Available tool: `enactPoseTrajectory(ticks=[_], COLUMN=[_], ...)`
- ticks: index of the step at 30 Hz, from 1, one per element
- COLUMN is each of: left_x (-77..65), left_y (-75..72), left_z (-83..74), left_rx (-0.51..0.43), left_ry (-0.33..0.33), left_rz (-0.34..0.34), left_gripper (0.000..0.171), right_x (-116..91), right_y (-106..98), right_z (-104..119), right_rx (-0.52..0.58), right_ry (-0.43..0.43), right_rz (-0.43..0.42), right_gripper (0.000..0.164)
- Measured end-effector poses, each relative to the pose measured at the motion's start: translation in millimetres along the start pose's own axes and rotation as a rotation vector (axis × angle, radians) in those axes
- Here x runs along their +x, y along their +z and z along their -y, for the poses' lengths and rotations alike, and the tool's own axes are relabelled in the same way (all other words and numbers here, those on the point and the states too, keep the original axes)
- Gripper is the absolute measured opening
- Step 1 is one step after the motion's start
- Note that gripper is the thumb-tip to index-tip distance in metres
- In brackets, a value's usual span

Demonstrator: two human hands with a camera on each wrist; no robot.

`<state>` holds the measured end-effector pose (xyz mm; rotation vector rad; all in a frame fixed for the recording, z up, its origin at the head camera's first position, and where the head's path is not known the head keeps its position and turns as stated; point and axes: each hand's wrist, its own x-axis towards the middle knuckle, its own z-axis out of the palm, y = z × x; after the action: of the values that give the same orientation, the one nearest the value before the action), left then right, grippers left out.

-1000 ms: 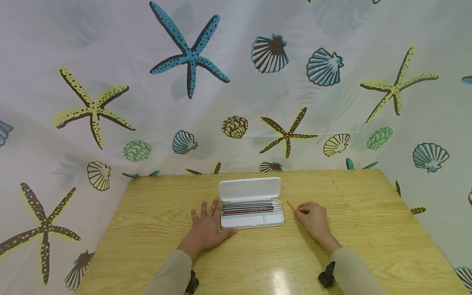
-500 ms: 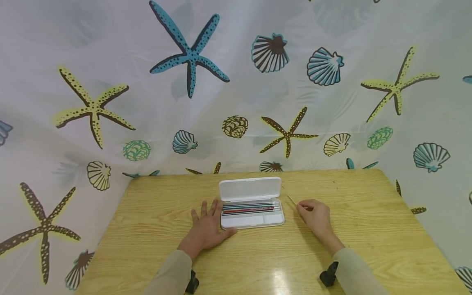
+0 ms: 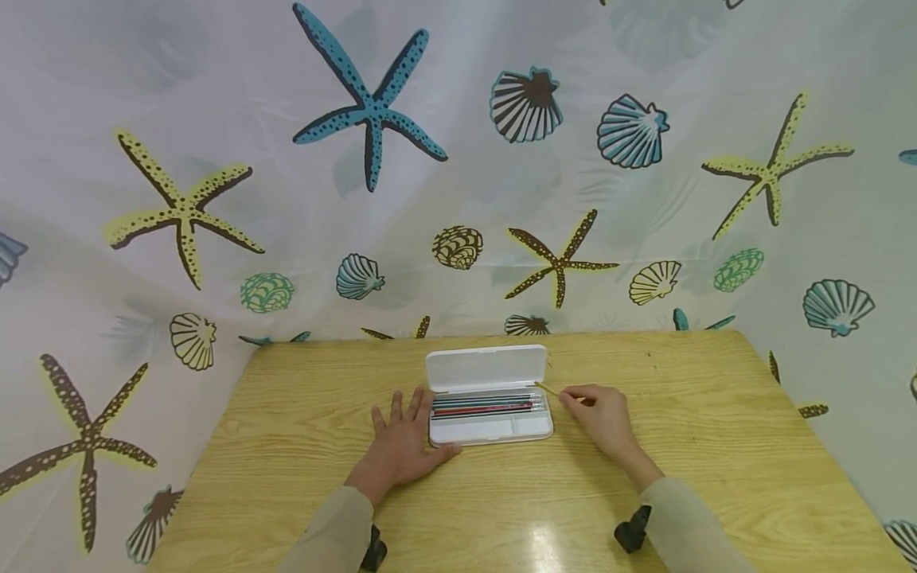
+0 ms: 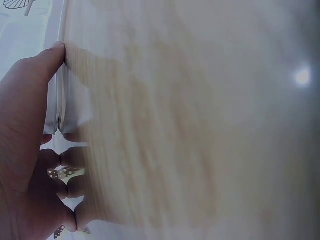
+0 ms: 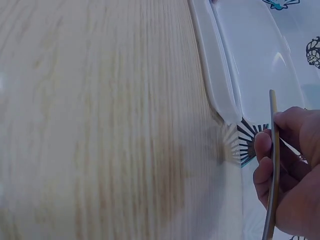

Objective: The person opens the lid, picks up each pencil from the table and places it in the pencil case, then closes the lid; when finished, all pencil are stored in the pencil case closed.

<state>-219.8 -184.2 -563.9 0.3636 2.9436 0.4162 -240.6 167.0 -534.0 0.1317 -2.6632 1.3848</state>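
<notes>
A white plastic pencil case (image 3: pixel 469 430) lies on the wooden table with its lid (image 3: pixel 485 369) raised at the back. Several pencils (image 3: pixel 483 403), dark, teal and red, lie side by side inside it. My left hand (image 3: pixel 401 447) rests at the case's left end, fingers spread; its thumb (image 4: pixel 50 59) touches the front edge. My right hand (image 3: pixel 602 418) is just right of the case and pinches a thin yellow pencil-like stick (image 5: pixel 274 150) between thumb and fingers. The stick's far end overlaps the case's back right corner, near the hinge, in the head view.
The wooden table (image 3: pixel 301 390) ends at a hanging cloth (image 3: pixel 401 239) printed with starfish and shells. A smaller compartment (image 3: pixel 528 422) sits at the front right of the case. Dark wrist mounts (image 3: pixel 633 529) show at both sleeves.
My right hand has moved left with the thin yellow stick, whose tip now reaches the case's back right corner. The left hand and the case have stayed put.
</notes>
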Motion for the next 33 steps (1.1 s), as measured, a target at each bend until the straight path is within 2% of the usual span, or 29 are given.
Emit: enactPoseTrajectory(ticks=[17,22,28,33], left_x=[-1.0,-1.6,-2.0,-2.0], left_y=[3.5,1.5,-1.0,-1.1], left_z=[1.1,-0.2,-1.2,-1.2], left_rx=[-0.015,-0.013,-0.010,-0.012], left_ry=[-0.001,0.001,0.000,-0.004], left_rz=[-0.019,-0.013,-0.007,-0.008], left_gripper=[0.113,0.112,0.112,0.112], right_x=[6.0,9.5,14.3,16.8], right_y=[22.2,31.6,44.7,56.4], right_z=[23.1,28.2,35.5,38.1], right_rx=[0.056,0.054,0.051,0.014], right_ry=[-0.121,-0.146,-0.137,-0.200], right_rz=[0.141,0.168,0.188,0.212], right_gripper=[0.015,0.013,0.010,0.011])
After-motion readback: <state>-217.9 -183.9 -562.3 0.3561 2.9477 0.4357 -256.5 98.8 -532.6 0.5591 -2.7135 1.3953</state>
